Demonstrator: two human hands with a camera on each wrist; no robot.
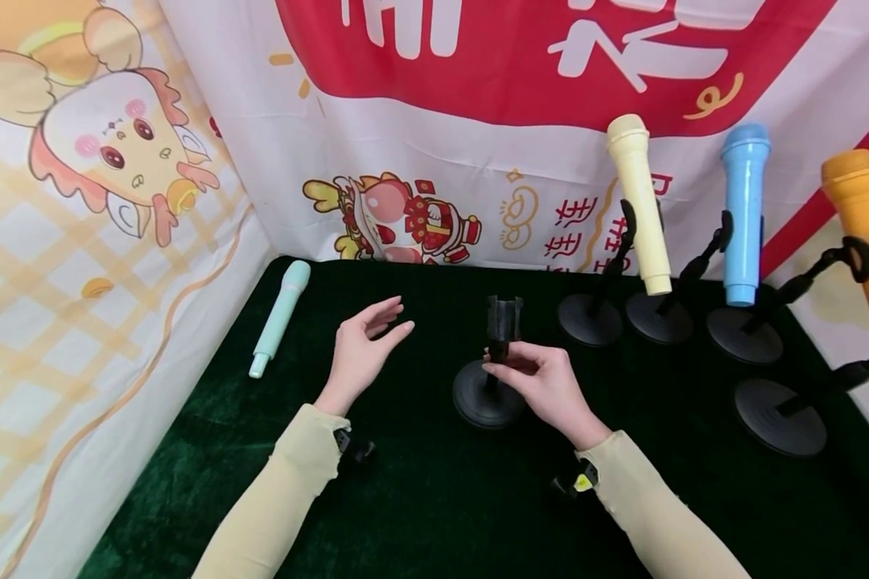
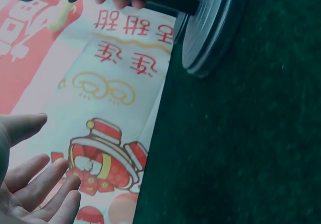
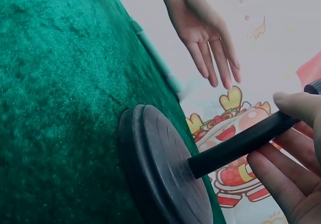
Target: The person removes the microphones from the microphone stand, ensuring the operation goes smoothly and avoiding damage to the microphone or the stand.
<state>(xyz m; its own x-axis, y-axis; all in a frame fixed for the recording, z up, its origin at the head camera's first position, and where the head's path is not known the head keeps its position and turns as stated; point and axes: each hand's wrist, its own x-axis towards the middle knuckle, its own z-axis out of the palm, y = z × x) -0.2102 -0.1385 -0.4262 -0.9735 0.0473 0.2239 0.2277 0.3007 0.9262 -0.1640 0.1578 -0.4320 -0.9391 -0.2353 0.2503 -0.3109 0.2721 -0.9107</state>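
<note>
A black microphone stand (image 1: 487, 396) with a round base stands on the dark green cloth, its clip upward. My right hand (image 1: 548, 384) grips the stand's stem just below the clip, thumb and fingers around it; the right wrist view shows the stem (image 3: 241, 141) between them. To the left, my left hand (image 1: 362, 350) hovers over the cloth with fingers loosely extended and holds nothing; its fingers (image 2: 45, 189) are apart in the left wrist view. Farther left, a mint green microphone (image 1: 281, 318) lies on the cloth, touched by neither hand.
At the right stand several more black stands, holding a cream microphone (image 1: 640, 205), a blue microphone (image 1: 744, 213) and an orange microphone (image 1: 865, 229). The green cloth (image 1: 434, 490) meets a printed white curtain (image 1: 261, 185) at the back and left.
</note>
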